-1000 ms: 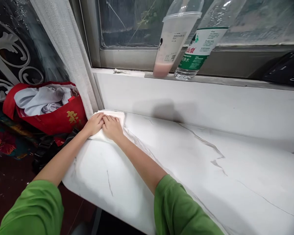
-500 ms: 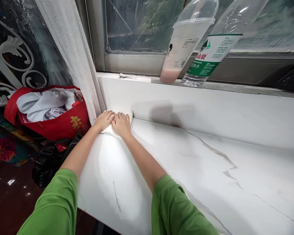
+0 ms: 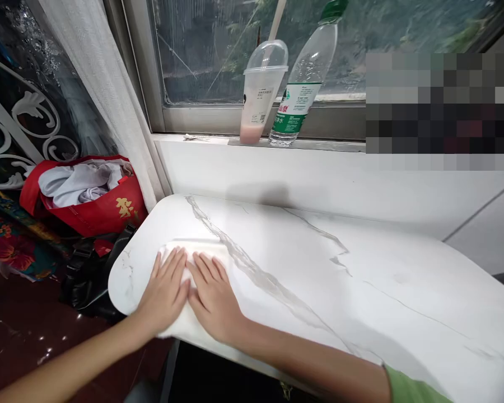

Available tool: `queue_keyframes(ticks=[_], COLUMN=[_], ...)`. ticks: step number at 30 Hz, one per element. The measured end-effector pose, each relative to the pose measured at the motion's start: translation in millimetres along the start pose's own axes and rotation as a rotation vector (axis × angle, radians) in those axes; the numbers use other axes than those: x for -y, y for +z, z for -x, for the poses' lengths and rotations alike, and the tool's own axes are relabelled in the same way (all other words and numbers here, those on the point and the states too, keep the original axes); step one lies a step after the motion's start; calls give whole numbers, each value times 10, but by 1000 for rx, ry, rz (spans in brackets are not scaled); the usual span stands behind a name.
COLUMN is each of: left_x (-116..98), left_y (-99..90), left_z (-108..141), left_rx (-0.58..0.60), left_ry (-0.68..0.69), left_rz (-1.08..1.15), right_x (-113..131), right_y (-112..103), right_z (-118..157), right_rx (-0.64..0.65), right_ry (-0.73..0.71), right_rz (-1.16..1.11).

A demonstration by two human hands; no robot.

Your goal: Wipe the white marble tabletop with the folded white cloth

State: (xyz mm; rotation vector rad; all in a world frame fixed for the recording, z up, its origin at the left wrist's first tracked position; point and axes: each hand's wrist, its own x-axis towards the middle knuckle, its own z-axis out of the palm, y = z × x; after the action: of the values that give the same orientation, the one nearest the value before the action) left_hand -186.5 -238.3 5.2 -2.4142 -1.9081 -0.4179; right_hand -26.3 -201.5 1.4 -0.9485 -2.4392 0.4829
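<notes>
Both hands lie palm down on a white cloth [image 3: 198, 246] that is spread on the white, grey-veined table [image 3: 285, 240], near its rounded left end and reaching the front edge. The left hand [image 3: 163, 291] covers the cloth's left part, its fingers straight and a little apart; the right hand [image 3: 215, 296] rests just beside it, fingers pointing away from the person and the thumb close to the left thumb. The grip of each is wide and flat — neither hand closes around anything, and the cloth lies under both palms. A green sleeve [image 3: 414, 389] shows on the right arm. Behind the table, a plastic cup [image 3: 261, 92] with a domed lid, a straw and a little pink liquid stands on the window sill [image 3: 212, 140], just beside a clear bottle [image 3: 299, 98] with a green cap and a green and white label. To the left of the table, below a pale curtain [image 3: 96, 84], a red bag [image 3: 88, 218] holds light-coloured fabric [image 3: 82, 179] — a black bag [image 3: 94, 291] sits lower, close to the table's end.
</notes>
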Motion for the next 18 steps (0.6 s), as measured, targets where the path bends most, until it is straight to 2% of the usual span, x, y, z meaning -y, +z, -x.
queue_keyframes(ticks=[2,4,7,9,13,16,18], left_x=[-215,-305,-235,-112,120,186,182], left_y=[-41,-39,39,121,289,398,459], left_z=[165,188,-40,-344,-1158,-1742,-2034], left_rx=[2,14,29,43,62,45,27], left_ry=[37,68,82,53,-36,-65,-87], left_rz=[11,10,-12,-35,-49,-3,26], right_x=[46,46,-63,-228,-749,-1160,-1378], right_y=[-74,-95,-55,-31,-74,-161,-216], right_z=[242,330,166,-103,-767,-1144,-1292], right_rx=[24,22,7,21,28,-13,-56], right_ry=[-3,23,55,54,51,77,83], right_rz=[-52,-75,-28,43,195,315,396])
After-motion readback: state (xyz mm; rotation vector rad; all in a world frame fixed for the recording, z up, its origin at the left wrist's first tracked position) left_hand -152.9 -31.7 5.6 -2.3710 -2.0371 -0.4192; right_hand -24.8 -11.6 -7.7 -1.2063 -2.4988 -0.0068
